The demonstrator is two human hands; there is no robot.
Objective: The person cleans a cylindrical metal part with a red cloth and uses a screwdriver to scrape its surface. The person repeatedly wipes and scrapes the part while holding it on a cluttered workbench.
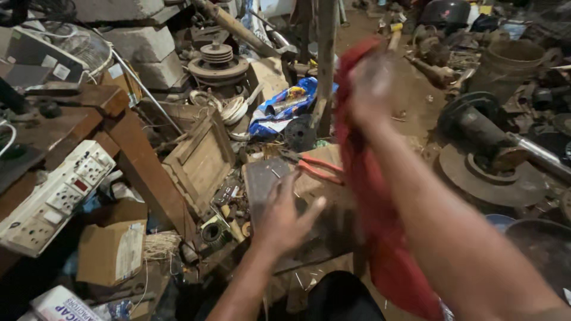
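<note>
- Head view, looking down over a cluttered workshop floor: the person's right hand [370,83] is raised high in the middle of the picture, blurred, its grip closed around the top of a long red cloth [380,202].
- The red cloth hangs straight down from that grip, its long axis running top to bottom, and its lower end drops out of sight at the bottom edge, near the person's lap.
- The left hand [284,217] sits lower and to the left of the cloth, palm down, fingers spread wide and holding nothing. It hovers over, or rests on, a worn, dusty wooden block that serves as a low table [324,229]; I cannot tell which.
- The cloth lies just to the right of the left hand, near it but apart. The right hand is the one that has it.
- On the far side of the block, just beyond the left hand's fingertips, lies a pair of red-handled pliers [318,168], handles pointing right.
- Further left, a white multi-socket power strip [56,196] rests on a brown wooden bench, and a brown cardboard box [110,252] stands below it.
</note>
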